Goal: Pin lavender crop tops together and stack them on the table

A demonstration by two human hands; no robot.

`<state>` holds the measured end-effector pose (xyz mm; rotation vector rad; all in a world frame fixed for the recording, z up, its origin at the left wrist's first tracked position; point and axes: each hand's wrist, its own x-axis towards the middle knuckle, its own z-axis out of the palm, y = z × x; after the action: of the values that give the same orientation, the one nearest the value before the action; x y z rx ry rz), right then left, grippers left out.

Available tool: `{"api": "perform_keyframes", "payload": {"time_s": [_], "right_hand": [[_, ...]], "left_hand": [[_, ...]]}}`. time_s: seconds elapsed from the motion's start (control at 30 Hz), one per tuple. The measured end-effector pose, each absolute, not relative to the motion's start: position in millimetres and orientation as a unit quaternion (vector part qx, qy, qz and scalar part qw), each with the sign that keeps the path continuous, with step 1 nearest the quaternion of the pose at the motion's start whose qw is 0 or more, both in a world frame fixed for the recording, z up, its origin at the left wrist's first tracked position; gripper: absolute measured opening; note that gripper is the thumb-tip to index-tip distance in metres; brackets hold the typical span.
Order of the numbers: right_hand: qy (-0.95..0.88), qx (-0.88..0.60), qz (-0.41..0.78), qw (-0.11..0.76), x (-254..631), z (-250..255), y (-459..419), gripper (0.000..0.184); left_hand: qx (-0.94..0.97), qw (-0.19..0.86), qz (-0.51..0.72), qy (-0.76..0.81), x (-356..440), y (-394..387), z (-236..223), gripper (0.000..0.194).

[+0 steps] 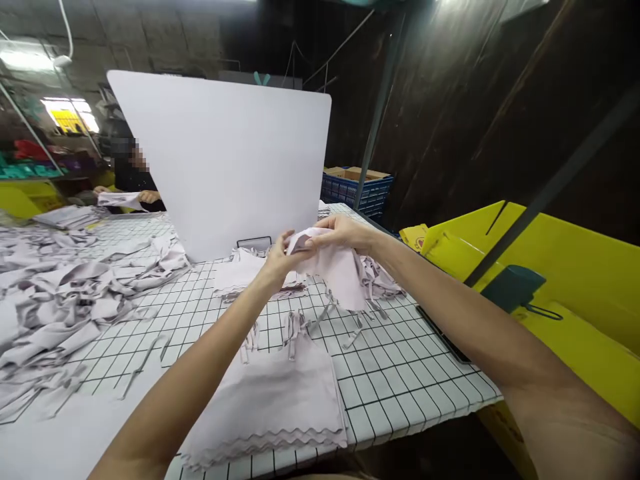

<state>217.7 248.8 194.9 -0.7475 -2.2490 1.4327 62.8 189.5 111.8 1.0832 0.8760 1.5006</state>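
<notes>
Above the grid-patterned tablecloth, my left hand [281, 259] and my right hand [347, 235] hold a pale pinkish cloth piece [343, 270] between them. Fingers of both hands are closed on its upper edge, and the rest hangs down. Thin grey strings dangle below it; I cannot tell which piece they belong to. Under my forearms lies a neat stack of cloth pieces [295, 400] with zigzag-cut front edges and strips at the back. Another flat pile of cloth [240, 275] sits behind my left hand, and bunched cloth [380, 279] lies beyond my right hand.
A tall white board [225, 160] stands upright across the table. Loose cloth strips [75, 300] heap at left. A person [133, 173] behind the board handles similar cloth. Blue crates [367, 190] stand behind; a yellow bin [565, 267] with a dark green scoop [515, 287] is right.
</notes>
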Motion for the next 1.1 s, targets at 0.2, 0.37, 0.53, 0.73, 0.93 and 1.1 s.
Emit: {"api": "perform_keyframes", "payload": {"time_s": [0.2,0.37,0.53,0.73,0.93,1.1], "right_hand": [[-0.79,-0.274,0.505,0.216,225.9,170.1,275.8,0.024],[-0.753,-0.254,0.549,0.26,230.2,148.1,286.1,0.022],[-0.665,-0.165,0.665,0.298,198.8,140.8,265.1,0.027],[-0.658,-0.166,0.669,0.305,145.6,106.8,240.4,0.045],[-0.584,-0.181,0.704,0.362,157.6,110.1,259.2,0.027],[-0.582,-0.147,0.701,0.384,150.6,118.8,240.8,0.048]], "left_hand": [[0.391,0.522,0.628,0.424,17.5,163.2,138.0,0.012],[0.358,0.492,0.67,0.426,-26.3,142.6,155.1,0.016],[0.326,0.478,0.68,0.45,-40.4,136.0,141.2,0.011],[0.343,0.473,0.674,0.453,-33.5,139.7,135.8,0.013],[0.326,0.474,0.665,0.476,-59.6,130.7,120.1,0.007],[0.277,0.54,0.664,0.437,-20.5,131.0,73.6,0.011]]}}
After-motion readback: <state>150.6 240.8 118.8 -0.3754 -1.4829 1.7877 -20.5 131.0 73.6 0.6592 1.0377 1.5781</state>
